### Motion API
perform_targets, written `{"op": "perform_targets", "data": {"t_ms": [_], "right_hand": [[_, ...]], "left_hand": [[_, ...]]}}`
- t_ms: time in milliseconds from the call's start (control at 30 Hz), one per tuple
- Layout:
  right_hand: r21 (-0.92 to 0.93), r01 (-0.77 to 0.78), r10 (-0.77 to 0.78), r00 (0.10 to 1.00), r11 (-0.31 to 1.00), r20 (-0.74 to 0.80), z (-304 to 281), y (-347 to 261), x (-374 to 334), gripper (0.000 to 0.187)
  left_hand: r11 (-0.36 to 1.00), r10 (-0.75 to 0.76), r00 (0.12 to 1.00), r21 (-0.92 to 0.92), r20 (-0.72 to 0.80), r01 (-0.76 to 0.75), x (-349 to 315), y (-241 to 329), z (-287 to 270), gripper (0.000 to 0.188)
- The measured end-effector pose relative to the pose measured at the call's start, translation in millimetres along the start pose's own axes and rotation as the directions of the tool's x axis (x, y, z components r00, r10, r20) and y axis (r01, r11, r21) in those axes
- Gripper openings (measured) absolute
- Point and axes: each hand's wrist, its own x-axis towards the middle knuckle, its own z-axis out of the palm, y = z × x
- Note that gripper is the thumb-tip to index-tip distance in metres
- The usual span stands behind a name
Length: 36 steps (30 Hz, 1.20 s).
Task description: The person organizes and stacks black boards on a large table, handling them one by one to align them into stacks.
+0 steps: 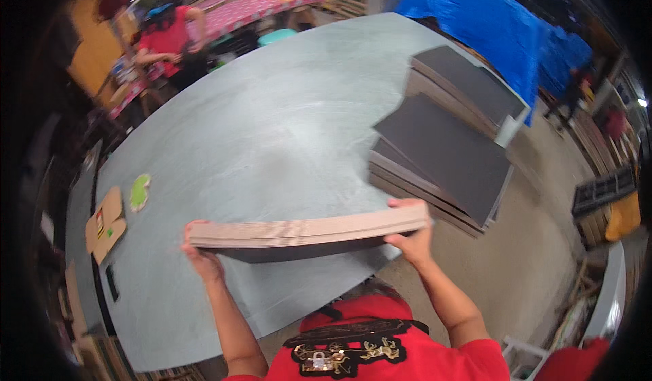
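Beyond the boards (305,233), pale table (258,123), blue tarp (479,28)

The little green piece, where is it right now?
In the head view, the green piece lies on the grey table toward its left edge, just right of the brown cardboard, beyond the left hand.

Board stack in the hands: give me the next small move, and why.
Probably tip the board stack flat onto the table: the left hand and right hand grip its opposite ends, its pale layered edges face up toward the camera, and bare surface shows just beyond it.
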Motion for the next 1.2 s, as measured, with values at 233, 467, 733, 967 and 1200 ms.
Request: {"op": "perform_targets", "data": {"t_ms": [233, 467, 733, 967, 1200], "right_hand": [[-0.397, -0.155, 0.214, 0.971, 0.905, 0.110, -19, 106, -38, 0.087], [-0.304, -0.194, 0.260, 0.945, 0.933, 0.196, 21, 81, 22, 0.060], [-0.690, -0.401, 0.772, 0.510, 0.603, 0.379, 135, 104, 104, 0.080], [-0.487, -0.523, 0.704, 0.391, 0.700, 0.593, 251, 99, 127, 0.085], [-0.542, -0.301, 0.612, 0.515, 0.785, 0.601, 221, 66, 137, 0.059]], "left_hand": [[0.784, -0.323, 0.897, 0.616, 0.300, 0.076, -20, -39, -8, 0.081], [0.682, -0.597, 0.798, 0.472, -0.079, 0.558, -36, -38, -16, 0.061], [0.581, -0.609, 0.713, 0.417, -0.347, 0.699, -16, -45, -90, 0.078], [0.482, -0.651, 0.578, 0.320, -0.493, 0.816, 65, -41, -228, 0.074], [0.447, -0.619, 0.587, 0.379, -0.522, 0.810, 79, -33, -337, 0.079]]}}
